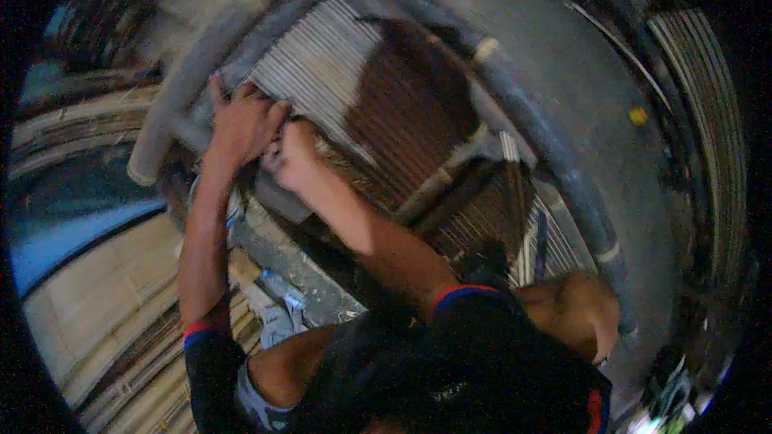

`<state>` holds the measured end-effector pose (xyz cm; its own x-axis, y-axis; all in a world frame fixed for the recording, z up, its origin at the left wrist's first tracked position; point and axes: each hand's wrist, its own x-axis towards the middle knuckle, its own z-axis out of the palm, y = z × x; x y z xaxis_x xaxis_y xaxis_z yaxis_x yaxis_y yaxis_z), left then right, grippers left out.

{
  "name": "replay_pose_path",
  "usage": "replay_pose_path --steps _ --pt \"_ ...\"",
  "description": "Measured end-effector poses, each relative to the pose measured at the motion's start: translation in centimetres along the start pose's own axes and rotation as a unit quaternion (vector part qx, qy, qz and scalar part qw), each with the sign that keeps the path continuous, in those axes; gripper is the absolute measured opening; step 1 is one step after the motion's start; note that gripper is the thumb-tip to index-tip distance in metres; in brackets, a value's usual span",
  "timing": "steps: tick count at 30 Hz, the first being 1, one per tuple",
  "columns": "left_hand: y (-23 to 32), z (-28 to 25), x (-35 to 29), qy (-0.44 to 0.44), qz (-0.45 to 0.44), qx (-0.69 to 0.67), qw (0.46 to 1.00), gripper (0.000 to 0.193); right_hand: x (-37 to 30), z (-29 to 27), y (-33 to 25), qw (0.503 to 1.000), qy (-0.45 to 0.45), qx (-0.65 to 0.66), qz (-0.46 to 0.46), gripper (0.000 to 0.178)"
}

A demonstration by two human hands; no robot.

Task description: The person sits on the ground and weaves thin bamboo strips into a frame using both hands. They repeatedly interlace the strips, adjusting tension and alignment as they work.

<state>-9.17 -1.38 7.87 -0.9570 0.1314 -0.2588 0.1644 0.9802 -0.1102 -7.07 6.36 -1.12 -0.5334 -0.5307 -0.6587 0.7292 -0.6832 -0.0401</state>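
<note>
Both left hand [244, 128] and right hand [291, 157] sat close together at the left edge of the slatted panel [314, 56], inside the grey pole frame [193, 64]. Left: fingers partly spread. Right: fingers curled; couldn't tell whether either gripped anything. Small yellow object [638, 116] lay on the floor [591, 104] past the frame's right edge.

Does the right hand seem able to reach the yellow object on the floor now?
Probably not: the right hand is beside the left hand, and a thick grey pole lies between it and the yellow object.
</note>
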Motion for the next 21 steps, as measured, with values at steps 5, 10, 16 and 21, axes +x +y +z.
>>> replay_pose_path --steps 5,10,16,21 --pt "-0.8 2.4 0.1 0.017 0.021 0.032 0.999 0.046 2.4 -1.3 2.2 0.997 -0.051 0.052 0.002 0.020" --pt "-2.0 2.6 -1.2 0.039 0.070 0.049 0.996 0.041 -0.2 0.2 1.0 0.998 0.018 -0.042 0.049 0.022" --pt "-2.3 1.6 -1.2 0.044 0.063 -0.048 0.996 0.038 -0.8 -3.4 -1.6 0.606 -0.071 -0.733 -0.302 0.028" --pt "-3.3 0.2 -1.5 0.022 0.082 -0.117 0.989 0.031 -4.5 -1.4 -4.9 0.350 -0.037 -0.879 -0.323 0.027"
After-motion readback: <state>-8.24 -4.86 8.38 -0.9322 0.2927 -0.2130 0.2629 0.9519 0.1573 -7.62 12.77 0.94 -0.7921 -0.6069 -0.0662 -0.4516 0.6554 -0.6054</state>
